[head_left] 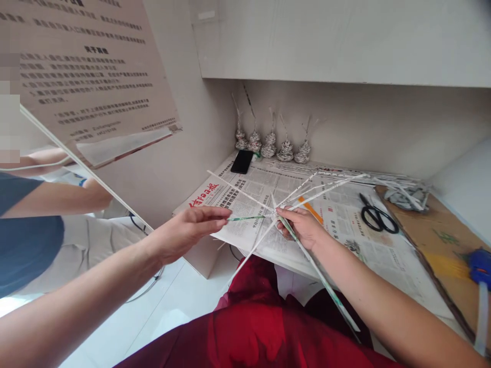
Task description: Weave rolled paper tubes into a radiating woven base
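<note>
Above the near edge of the newspaper, my right hand (301,225) is closed around the crossing of several thin rolled-paper sticks (328,190). The white sticks fan outward from its fingertips, and a green-and-white stick (312,263) slants down past my right forearm. To the left, my left hand (203,220) has its fingers pressed together at the free end of a green paper stick (245,219). That stick runs nearly level to the crossing at my right fingertips. The weave at the crossing is partly hidden by my right fingers.
Gourd-shaped woven paper pieces (269,145) line the back wall near a black phone (242,161). Black-handled scissors (378,217) lie on newspaper (264,237) at right, beside cardboard (429,235) and a blue tool (480,266). Another person's arm (65,197) shows beyond the left partition.
</note>
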The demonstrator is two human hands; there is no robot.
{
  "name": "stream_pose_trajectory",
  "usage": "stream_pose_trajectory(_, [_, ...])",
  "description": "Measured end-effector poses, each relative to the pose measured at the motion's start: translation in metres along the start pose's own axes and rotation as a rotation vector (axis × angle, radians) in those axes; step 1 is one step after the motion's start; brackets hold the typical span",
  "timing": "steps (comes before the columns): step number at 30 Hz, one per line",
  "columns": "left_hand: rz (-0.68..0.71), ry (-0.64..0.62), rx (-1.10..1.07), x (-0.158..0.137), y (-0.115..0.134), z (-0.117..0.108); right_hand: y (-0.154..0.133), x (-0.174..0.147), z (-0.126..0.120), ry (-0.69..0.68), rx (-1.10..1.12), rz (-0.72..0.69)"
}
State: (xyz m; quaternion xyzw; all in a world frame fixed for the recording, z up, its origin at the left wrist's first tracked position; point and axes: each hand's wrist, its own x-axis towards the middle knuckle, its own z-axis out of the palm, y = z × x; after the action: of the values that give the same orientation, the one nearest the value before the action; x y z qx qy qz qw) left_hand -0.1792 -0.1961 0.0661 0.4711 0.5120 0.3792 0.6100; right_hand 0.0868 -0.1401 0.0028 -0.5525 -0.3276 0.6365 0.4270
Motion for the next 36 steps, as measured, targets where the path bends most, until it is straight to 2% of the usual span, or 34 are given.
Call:
stream_pose_trajectory(3, [0.049,-0.094,0.120,0.029,-0.007,0.013,0.006,-0.001,0.007,-0.037,0.044,-0.050])
stream_pose_trajectory(6, [0.087,-0.121,0.219,0.066,-0.016,0.030,0.014,-0.002,0.012,-0.078,0.058,-0.054])
stream_pose_trajectory(8, [0.208,-0.114,0.315,0.083,-0.019,0.040,0.017,-0.003,0.012,-0.077,0.064,-0.046])
stream_pose_trajectory(11, [0.268,-0.214,0.356,0.094,-0.018,0.051,0.019,-0.003,0.008,-0.078,0.071,-0.063])
stream_pose_trajectory(14, [0.244,-0.301,0.291,0.098,-0.019,0.058,0.018,-0.004,0.006,-0.089,0.082,-0.065])
stream_pose_trajectory(18, [0.197,-0.349,0.240,0.101,-0.025,0.060,0.020,-0.005,0.007,-0.119,0.090,-0.062])
stream_pose_trajectory(22, [0.141,-0.299,0.209,0.099,-0.029,0.062,0.022,-0.003,0.007,-0.164,0.086,-0.070])
stream_pose_trajectory(29, [0.025,-0.165,-0.109,0.097,-0.039,0.075,0.020,-0.005,0.007,-0.149,0.080,-0.086])
stream_pose_trajectory(36, [-0.007,-0.138,-0.145,0.097,-0.043,0.070,0.021,-0.006,0.009,-0.117,0.100,-0.094])
